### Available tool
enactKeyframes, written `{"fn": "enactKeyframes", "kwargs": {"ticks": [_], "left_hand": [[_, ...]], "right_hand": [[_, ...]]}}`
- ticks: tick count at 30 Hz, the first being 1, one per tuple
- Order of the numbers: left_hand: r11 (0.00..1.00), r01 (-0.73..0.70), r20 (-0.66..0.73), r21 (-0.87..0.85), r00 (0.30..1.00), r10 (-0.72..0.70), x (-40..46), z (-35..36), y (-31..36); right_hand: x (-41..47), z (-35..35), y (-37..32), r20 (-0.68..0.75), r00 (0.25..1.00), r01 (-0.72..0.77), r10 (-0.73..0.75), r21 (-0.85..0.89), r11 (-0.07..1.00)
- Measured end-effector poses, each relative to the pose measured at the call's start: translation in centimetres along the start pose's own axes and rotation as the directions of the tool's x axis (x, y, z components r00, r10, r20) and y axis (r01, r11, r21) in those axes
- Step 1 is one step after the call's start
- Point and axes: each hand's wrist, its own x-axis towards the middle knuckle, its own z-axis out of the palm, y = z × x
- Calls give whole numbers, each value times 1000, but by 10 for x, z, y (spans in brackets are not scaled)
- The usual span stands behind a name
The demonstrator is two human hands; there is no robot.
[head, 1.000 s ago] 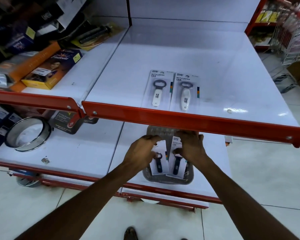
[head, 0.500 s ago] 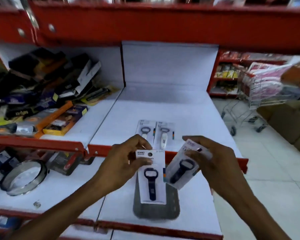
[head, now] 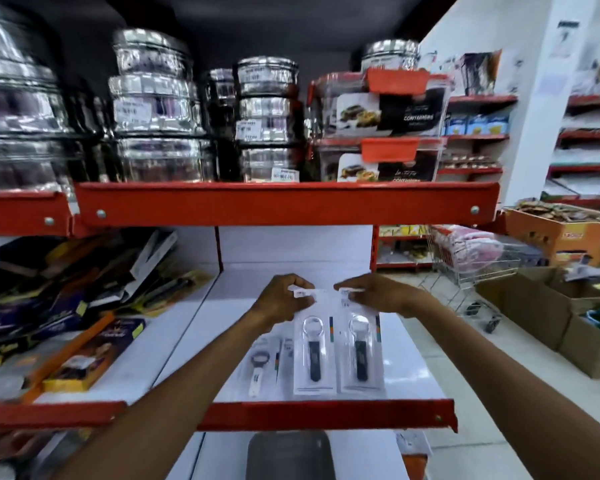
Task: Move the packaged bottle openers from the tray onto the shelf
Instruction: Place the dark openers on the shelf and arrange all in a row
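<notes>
Two packaged bottle openers with black handles lie side by side on the white shelf [head: 406, 375]. My left hand [head: 281, 299] pinches the top of the left pack [head: 315, 355], and my right hand [head: 378, 294] pinches the top of the right pack [head: 361, 355]. A white-handled opener pack [head: 258, 367] lies on the shelf just left of them, partly under my left forearm. The grey tray [head: 290, 455] sits on the lower shelf below, and its visible part shows nothing inside.
Boxed goods [head: 94, 355] pile up on the shelf section to the left. Steel tins [head: 160, 109] and container boxes [head: 385, 116] fill the shelf above. A wire trolley [head: 475, 271] and cardboard boxes [head: 541, 306] stand on the floor at right.
Both hands lifted a black-handled pack each from the tray and brought them up onto the shelf, beside the white-handled ones. The camera tilted upward.
</notes>
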Motion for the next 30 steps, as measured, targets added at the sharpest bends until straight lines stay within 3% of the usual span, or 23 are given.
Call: {"fn": "enactKeyframes", "kwargs": {"ticks": [4,8,11,15,19,23,30], "left_hand": [[997,71,17,33,997,-72,20,23,-28],[959,-14,-21,284,1000,20,29,38,-44],[915,-91,32,392,996,85,24,43,-52],[849,-179,199,497,976,89,10,38,-44],[761,-252,419,598,908,-29,-3,27,-36],[757,-231,511,612,846,-154,-11,32,-50],[773,-223,486,593,866,-123,-15,38,-48]], "right_hand": [[25,14,30,105,991,-75,84,-78,994],[30,32,51,105,992,-38,65,-242,969],[22,43,60,45,998,-27,41,-271,962],[-1,54,62,-152,988,-27,-4,-199,980],[-28,77,62,-174,984,-71,26,-262,962],[-45,99,66,-177,984,-67,19,-269,961],[-52,94,76,-229,973,-58,-15,-309,949]]}}
